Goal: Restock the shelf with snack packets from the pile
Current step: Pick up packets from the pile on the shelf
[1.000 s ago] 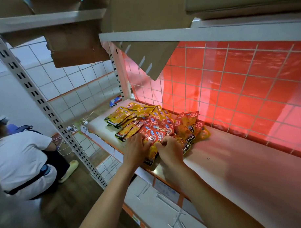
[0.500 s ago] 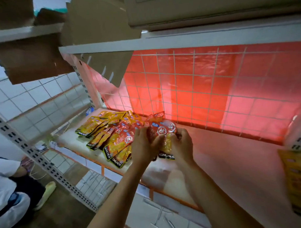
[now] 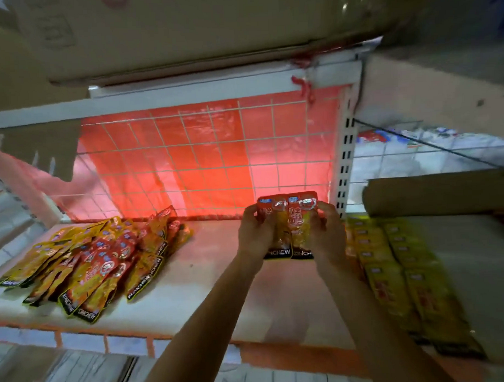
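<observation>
A loose pile of red and yellow snack packets [image 3: 96, 253] lies on the left of the white shelf [image 3: 208, 278]. My left hand [image 3: 255, 236] and my right hand [image 3: 326, 231] together grip a small bunch of snack packets [image 3: 289, 223], two side by side in front, held upright above the shelf's right part, close to the red-backed wire grid. Neat rows of yellow packets [image 3: 396, 271] lie on the neighbouring shelf section just right of my right hand.
A white slotted upright [image 3: 345, 164] separates the two shelf sections. A cardboard box [image 3: 439, 193] sits above the yellow rows at right. Cardboard boxes [image 3: 182, 36] rest on the shelf overhead. A wire grid [image 3: 204, 158] closes the back.
Both hands lifted a bunch of packets off the pile and carried it rightward along the shelf. The view swung right, so the pile now sits far left.
</observation>
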`<state>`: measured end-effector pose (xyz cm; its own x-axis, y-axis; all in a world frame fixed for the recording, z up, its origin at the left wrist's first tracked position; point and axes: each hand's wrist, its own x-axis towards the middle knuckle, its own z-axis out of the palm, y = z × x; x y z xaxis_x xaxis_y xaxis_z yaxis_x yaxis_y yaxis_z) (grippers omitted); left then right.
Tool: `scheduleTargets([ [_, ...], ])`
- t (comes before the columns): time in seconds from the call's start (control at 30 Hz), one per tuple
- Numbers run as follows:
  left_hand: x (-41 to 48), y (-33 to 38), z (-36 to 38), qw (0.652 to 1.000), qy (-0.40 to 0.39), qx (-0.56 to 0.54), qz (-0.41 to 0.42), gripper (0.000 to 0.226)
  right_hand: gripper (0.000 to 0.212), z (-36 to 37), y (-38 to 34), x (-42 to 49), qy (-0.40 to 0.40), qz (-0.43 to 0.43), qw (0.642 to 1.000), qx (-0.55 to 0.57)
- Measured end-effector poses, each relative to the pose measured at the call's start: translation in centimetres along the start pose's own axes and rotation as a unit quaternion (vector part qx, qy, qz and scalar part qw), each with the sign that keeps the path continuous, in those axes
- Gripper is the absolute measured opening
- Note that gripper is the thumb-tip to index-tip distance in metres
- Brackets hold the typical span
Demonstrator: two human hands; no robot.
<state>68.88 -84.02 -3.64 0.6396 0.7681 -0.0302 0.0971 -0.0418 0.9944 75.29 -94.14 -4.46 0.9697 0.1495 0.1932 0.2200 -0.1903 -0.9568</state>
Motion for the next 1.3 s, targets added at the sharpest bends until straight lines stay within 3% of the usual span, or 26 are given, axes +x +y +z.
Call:
scheduleTargets([
  [0.23,-3.4,1.2,9.8,0.997,-0.077,-0.020,-0.004,0.025,0.030,-10.4,2.1,3.6,0.065,0.051,0.997,-0.011],
  [0.4,-6.2,1.3,15.6,0.994,-0.110,-0.010,0.010,0.040,0.024,-17.2,4.0,5.2,0.077,0.071,0.994,-0.036],
  [0.8,-10.5,0.5,29.8,0.982,-0.173,0.028,0.072,0.061,0.032,-30.5,9.1,9.1,0.094,0.098,0.986,-0.094],
  [1.07,-12.5,-1.2,37.5,0.970,-0.188,0.128,0.092,0.039,0.038,-38.5,12.3,11.8,0.157,0.098,0.972,-0.142],
  [1.3,-13.7,-2.1,41.5,0.965,-0.198,0.142,0.100,0.039,0.022,-42.1,14.6,12.9,0.148,0.096,0.973,-0.152],
])
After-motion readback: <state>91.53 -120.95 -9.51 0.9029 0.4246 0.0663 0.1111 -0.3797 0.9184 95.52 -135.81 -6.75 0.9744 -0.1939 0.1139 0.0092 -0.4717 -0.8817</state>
